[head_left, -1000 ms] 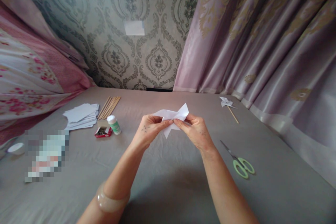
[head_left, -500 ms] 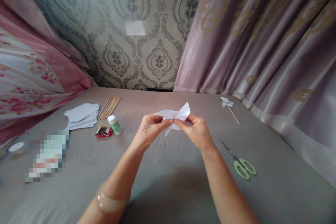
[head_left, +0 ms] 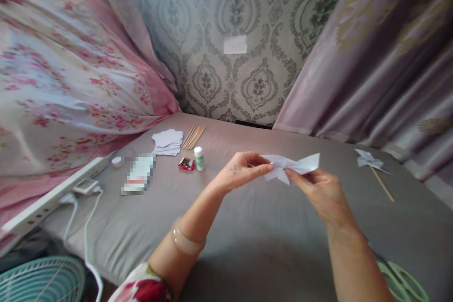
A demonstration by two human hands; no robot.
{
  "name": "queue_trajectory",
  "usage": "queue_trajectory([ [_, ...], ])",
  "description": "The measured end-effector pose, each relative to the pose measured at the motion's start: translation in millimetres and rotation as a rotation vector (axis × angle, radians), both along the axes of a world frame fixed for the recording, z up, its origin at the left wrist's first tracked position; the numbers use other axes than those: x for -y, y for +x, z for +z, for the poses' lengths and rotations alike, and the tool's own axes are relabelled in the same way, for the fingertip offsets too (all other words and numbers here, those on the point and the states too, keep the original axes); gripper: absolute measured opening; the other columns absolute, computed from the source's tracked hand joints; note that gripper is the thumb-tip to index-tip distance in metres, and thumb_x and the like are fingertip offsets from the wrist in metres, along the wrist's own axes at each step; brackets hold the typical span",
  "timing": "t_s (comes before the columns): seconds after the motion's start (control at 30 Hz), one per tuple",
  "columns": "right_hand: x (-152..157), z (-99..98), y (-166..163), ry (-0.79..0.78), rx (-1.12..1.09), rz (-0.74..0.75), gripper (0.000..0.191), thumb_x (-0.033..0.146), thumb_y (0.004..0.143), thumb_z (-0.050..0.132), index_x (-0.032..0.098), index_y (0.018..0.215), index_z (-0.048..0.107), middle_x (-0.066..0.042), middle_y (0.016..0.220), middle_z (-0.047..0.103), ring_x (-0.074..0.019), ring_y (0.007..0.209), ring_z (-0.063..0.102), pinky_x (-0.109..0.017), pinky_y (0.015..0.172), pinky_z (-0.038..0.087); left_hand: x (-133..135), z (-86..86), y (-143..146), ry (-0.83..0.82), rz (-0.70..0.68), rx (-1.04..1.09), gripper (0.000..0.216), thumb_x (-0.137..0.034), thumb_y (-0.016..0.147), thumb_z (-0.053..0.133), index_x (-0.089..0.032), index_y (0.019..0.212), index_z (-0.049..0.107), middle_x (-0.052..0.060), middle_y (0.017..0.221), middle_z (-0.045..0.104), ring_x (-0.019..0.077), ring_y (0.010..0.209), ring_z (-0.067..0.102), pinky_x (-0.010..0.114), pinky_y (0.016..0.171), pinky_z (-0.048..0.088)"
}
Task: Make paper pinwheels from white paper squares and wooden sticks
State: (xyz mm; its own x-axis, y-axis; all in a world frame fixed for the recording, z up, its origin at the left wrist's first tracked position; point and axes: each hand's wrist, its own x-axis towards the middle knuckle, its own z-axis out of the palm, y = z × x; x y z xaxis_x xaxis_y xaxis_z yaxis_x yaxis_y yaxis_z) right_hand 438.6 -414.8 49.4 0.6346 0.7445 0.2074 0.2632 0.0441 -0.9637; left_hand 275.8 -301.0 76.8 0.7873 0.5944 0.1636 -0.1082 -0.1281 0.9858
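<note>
A white paper pinwheel (head_left: pixel 283 165), folded with pointed blades, is held up between both hands above the grey bed sheet. My left hand (head_left: pixel 244 170) pinches its left side, the thumb lying near the middle. On the right side, my right hand (head_left: pixel 320 188) grips a blade between thumb and fingers. The far fingers of both hands are partly hidden behind paper. Green-handled scissors (head_left: pixel 399 278) lie beside my right forearm, partly covered by it. A finished-looking pinwheel on a stick (head_left: pixel 370 160) rests at the far right.
At the back left are stacked white paper pieces (head_left: pixel 168 142), wooden sticks (head_left: pixel 194 137), a small red box (head_left: pixel 186 163) and a white-green bottle (head_left: pixel 199 158). A blurred packet (head_left: pixel 139 174), a power strip (head_left: pixel 53 193) with cables and a fan (head_left: pixel 42 278) are further left.
The view has swung left, bringing the power strip and fan into sight. My thumbs have moved apart from the pinwheel's centre; both hands still hold the paper.
</note>
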Motion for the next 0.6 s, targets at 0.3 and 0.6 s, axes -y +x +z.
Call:
queue_trajectory([
  [0.3,8,-3.7,15,0.005,-0.171,-0.012,0.035,0.042,0.053,0.082,0.021,0.079,0.073,-0.005,0.088,0.074,-0.0208,0.079,0.067,-0.035,0.078,0.053,-128,12.0,-121,0.284,0.691,-0.253,0.038,-0.045,0.072,0.06,-0.011,0.084,0.069,0.01,0.084,0.071,0.013,0.069,0.061,0.023,0.063,0.045],
  [0.6,-2,-34.8,-21,-0.467,-0.041,0.504,0.04,0.047,0.061,0.073,0.013,0.084,0.072,-0.008,0.083,0.074,-0.023,0.073,0.067,-0.032,0.066,0.052,-208,-49.0,-148,0.43,0.846,-0.73,0.018,-0.023,0.065,0.059,-0.013,0.072,0.072,0.008,0.072,0.071,0.0209,0.075,0.064,0.026,0.066,0.043],
])
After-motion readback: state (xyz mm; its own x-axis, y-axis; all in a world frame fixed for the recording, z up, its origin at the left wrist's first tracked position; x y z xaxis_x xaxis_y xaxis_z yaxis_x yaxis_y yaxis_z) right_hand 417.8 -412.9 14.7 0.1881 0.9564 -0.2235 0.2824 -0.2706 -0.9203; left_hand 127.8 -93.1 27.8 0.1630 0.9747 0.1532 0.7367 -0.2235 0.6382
